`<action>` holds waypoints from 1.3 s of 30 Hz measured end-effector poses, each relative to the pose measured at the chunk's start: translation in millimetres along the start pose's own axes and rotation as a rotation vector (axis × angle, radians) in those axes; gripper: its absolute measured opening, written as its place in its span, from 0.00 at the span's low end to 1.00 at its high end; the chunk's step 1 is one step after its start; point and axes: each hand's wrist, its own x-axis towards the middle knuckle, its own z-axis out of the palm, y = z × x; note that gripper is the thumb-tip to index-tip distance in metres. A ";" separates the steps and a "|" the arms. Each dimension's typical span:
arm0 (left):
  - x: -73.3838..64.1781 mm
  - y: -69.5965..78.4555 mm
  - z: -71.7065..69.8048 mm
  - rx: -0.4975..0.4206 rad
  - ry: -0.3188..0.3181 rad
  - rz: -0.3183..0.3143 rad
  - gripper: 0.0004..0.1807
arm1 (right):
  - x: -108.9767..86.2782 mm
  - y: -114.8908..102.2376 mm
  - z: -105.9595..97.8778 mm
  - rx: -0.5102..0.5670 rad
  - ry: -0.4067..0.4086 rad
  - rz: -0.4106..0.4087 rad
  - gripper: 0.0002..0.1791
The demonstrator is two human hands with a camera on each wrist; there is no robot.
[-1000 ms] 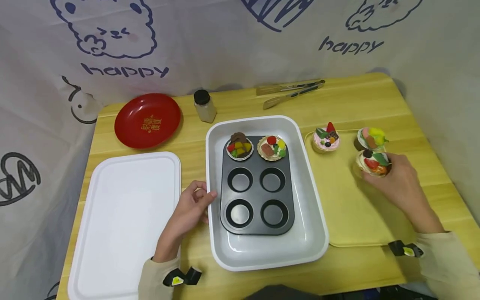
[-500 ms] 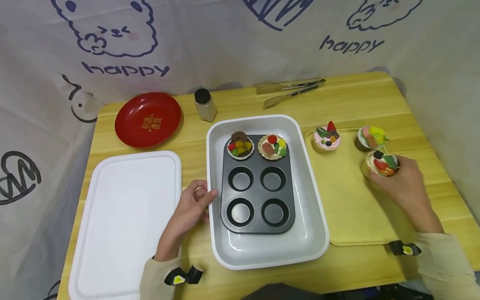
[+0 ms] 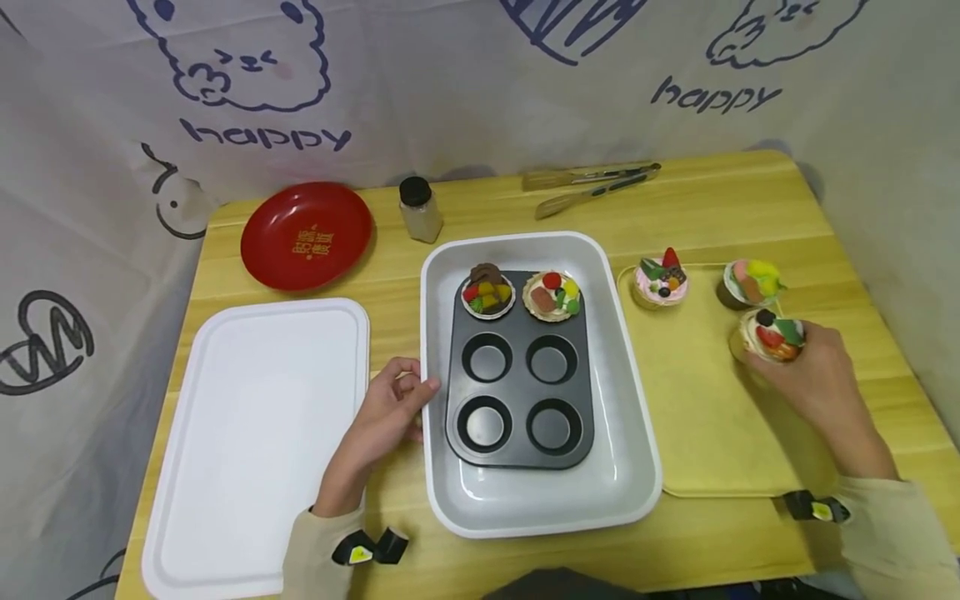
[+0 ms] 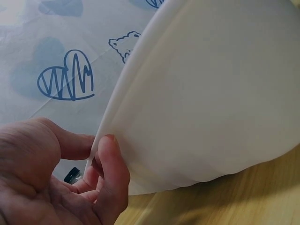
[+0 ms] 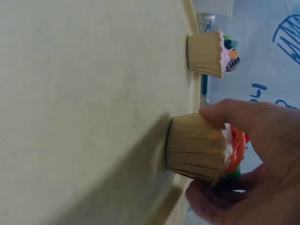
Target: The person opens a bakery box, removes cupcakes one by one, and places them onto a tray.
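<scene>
My right hand (image 3: 817, 383) grips a cupcake (image 3: 765, 335) topped with cream, red fruit and a green leaf, low over the right part of the yellow tray (image 3: 697, 433). In the right wrist view, thumb and fingers hold the pleated tan cup (image 5: 194, 147) near its top. My left hand (image 3: 386, 412) pinches the left rim of a deep white tray (image 3: 647, 492); the left wrist view shows thumb and curled fingers at that rim. Inside stands a dark muffin pan (image 3: 520, 392), its back row holding a chocolate-topped cupcake (image 3: 487, 293) and a fruit-topped one (image 3: 551, 297).
A pink cupcake (image 3: 660, 283) and one with yellow topping (image 3: 750, 283) stand at the yellow tray's back. On the left lie a flat white tray (image 3: 262, 442) and a red plate (image 3: 281, 237). A black-capped jar (image 3: 420, 212) and tongs (image 3: 592, 192) are behind.
My right hand has shifted the held cupcake slightly to the right, beside the yellow-topped one. The left hand stays on the rim. The head view has shifted a little.
</scene>
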 end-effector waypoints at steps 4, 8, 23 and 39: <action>-0.5 -0.3 -0.9 0.005 0.006 -0.004 0.15 | 0.6 -4.0 -3.5 0.002 -0.064 -0.007 0.35; 0.2 -0.5 -1.0 0.003 -0.001 -0.006 0.15 | -2.2 -14.6 -13.3 -0.058 -0.149 0.058 0.53; 0.6 1.7 0.2 -0.022 -0.017 0.009 0.16 | 0.7 -132.2 -33.1 -0.099 -0.093 -0.192 0.42; -1.6 0.6 -3.6 0.003 -0.016 0.017 0.16 | 19.4 -232.6 43.1 -0.015 -0.299 -0.323 0.35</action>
